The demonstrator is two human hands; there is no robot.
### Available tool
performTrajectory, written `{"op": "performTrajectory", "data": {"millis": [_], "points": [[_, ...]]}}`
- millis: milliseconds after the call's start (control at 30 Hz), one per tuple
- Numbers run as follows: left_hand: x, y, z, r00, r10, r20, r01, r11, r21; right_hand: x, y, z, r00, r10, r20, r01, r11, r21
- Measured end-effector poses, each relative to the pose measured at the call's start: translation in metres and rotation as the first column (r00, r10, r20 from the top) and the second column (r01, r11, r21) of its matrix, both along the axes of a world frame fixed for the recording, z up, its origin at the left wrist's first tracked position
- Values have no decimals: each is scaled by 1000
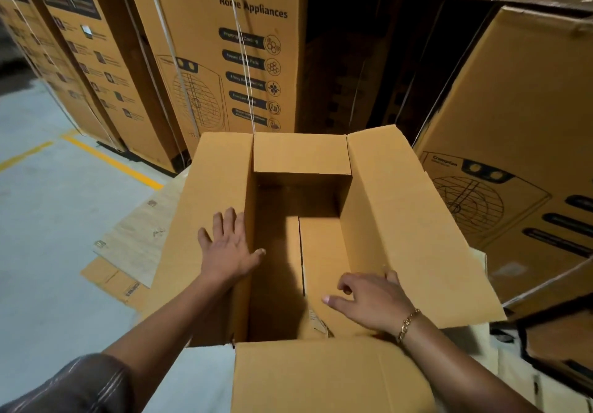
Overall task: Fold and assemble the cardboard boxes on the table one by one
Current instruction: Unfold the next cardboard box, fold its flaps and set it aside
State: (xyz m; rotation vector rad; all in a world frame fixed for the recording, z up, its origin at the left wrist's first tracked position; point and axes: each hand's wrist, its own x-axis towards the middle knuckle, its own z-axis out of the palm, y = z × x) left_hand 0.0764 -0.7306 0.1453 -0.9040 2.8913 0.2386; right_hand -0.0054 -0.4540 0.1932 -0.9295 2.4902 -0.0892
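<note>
Rectangular brown cardboard box (401,220), frame centre: erected, top flaps still to fold. Your left hand (229,247) rests flat, fingers spread; right hand (369,300) curls fingers round its flap.

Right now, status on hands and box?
Left hand flat on left flap. Right hand curled at right flap, grip unclear. Cardboard box open, top flaps out. Crompton cartons close behind.

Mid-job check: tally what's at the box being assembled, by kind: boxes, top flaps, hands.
Open box: 1
Top flaps, folded out: 4 (left flap, far flap, right flap, near flap)
Hands at the box: 2 (left hand, right hand)
Total: 7
</note>
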Motion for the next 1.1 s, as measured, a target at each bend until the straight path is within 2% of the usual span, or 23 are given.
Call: {"op": "performTrajectory", "data": {"millis": [67, 133, 200, 300, 467, 500, 533, 567, 600, 633, 667, 700, 733, 767, 800, 867, 933, 1000, 1100], "points": [[-29, -15, 3, 1000, -17, -5, 17, 1000, -3, -28, -34, -6, 987, -58, 147, 69, 995, -75], [-54, -29, 4, 1000, -16, -24, 16, 1000, -2, -59, -70, -18, 906, -158, 393, 251, 947, -199], [-72, -41, 3, 999, -17, -35, 17, 1000, 0, -88, -104, -29, 771, -255, 583, 487, 826, -283], [-80, -45, -3, 998, -7, -68, 8, 1000, 6, -126, -147, -44, 526, -299, 796, 757, 592, -278], [-77, -52, -15, 989, -7, -144, 13, 999, 38, -168, -185, -58, 232, -171, 958, 943, 280, -179], [-77, -54, -17, 989, -10, -148, 17, 999, 46, -173, -189, -56, 213, -133, 968, 964, 190, -186], [-77, -55, -18, 988, -12, -155, 21, 998, 55, -178, -193, -52, 237, -103, 966, 969, 90, -228], [-77, -55, -19, 986, -12, -165, 23, 998, 64, -182, -198, -46, 317, -107, 942, 948, 3, -319], [-78, -54, -21, 984, -8, -178, 21, 997, 73, -186, -203, -36, 437, -163, 884, 893, -38, -449], [-79, -53, -22, 982, -3, -188, 19, 997, 80, -190, -210, -26, 570, -256, 781, 806, -14, -592], [-80, -52, -23, 981, 0, -193, 17, 996, 85, -195, -217, -17, 693, -360, 625, 690, 80, -719], [-81, -50, -23, 980, 1, -198, 17, 996, 88, -204, -223, -11, 792, -445, 417, 552, 232, -801], [-81, -49, -24, 979, 2, -203, 16, 996, 91, -216, -230, -8, 853, -486, 188, 412, 409, -814], [-81, -49, -25, 978, 5, -208, 15, 995, 95, -230, -237, -7, 881, -474, -10, 297, 569, -767], [-81, -49, -25, 977, 9, -212, 12, 995, 98, -245, -243, -7, 893, -428, -142, 223, 692, -687], [-81, -50, -24, 976, 15, -217, 6, 996, 93, -273, -254, -10, 913, -324, -249, 168, 853, -494], [-81, -51, -22, 978, 18, -210, 3, 995, 97, -294, -262, -17, 924, -239, -298, 150, 944, -294], [-81, -51, -21, 979, 12, -204, 8, 995, 99, -308, -267, -24, 920, -173, -352, 122, 979, -161], [-81, -51, -21, 981, 11, -196, 9, 995, 102, -317, -272, -26, 921, -155, -358, 116, 985, -127]]}}
